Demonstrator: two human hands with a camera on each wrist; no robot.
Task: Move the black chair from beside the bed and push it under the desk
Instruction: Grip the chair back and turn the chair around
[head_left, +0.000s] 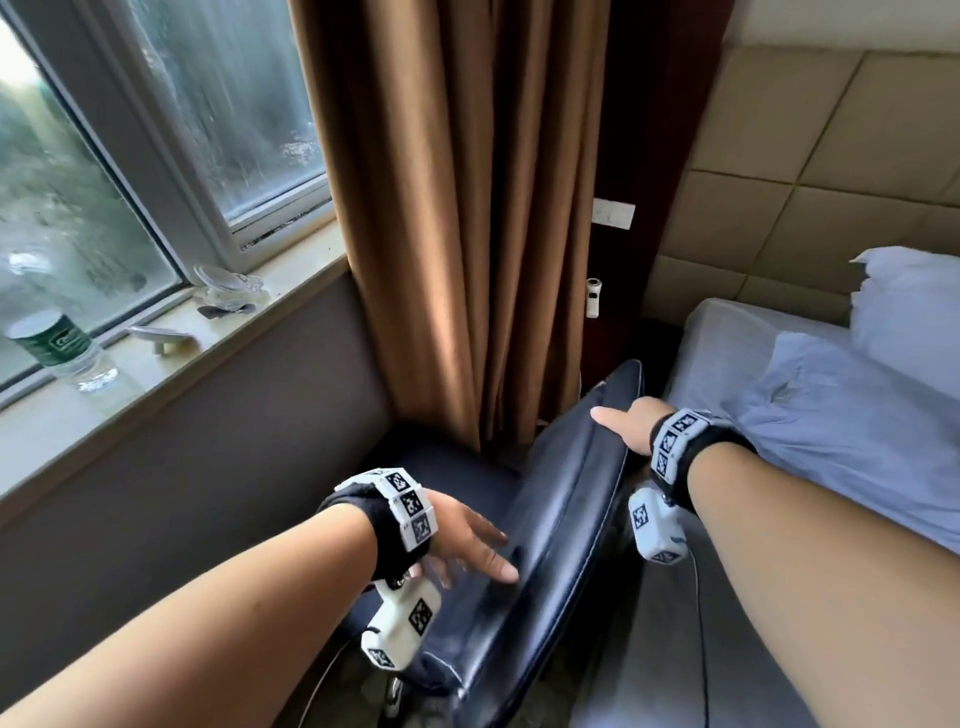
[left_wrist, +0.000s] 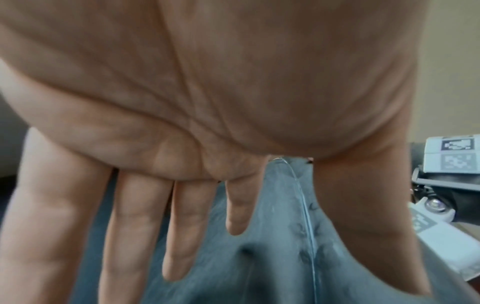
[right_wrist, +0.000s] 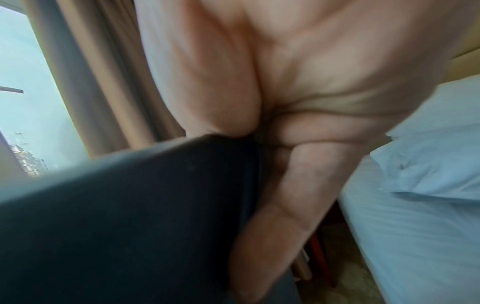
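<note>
- L forearm enters from lower left of head view; left hand (head_left: 462, 540) sits at frame ctr-bottom. Fingers straight and spread, tips at the near end of the black chair (head_left: 545, 535) backrest top edge. Left wrist view: left hand (left_wrist: 207, 92) palm over the dark upholstery, fingers (left_wrist: 179, 236) extended and apart, thumb on the other side of a stitched seam; not wrapped round anything. Firm contact w/ surface: cannot tell.
- R forearm enters from lower right; right hand (head_left: 626, 428) is right of ctr, further along the same backrest edge. Thumb lies on the chair's front face. Right wrist view: right hand (right_wrist: 285, 123) clamps the black chair (right_wrist: 130, 205) edge, fingers (right_wrist: 272, 216) curled down its rear face, thumb on the opposite side.
- Each wrist carries a black strap w/ white marker blocks; a white cam housing hangs below each.
- Chair location: ctr-bottom of head view, backrest running diagonally lower left to upper right, seat toward the window wall. Bed (head_left: 779, 364) just beside it, right side of frame; chair not under any desk.
- Pillow (head_left: 914, 306) on bed, right edge, against tan padded headboard (head_left: 810, 171).
- Brown curtain (head_left: 457, 208) hangs behind chair, top ctr.
- Window sill (head_left: 156, 374), left: water bottle (head_left: 57, 345) lying tilted, glass ashtray (head_left: 228, 283) further along.
</note>
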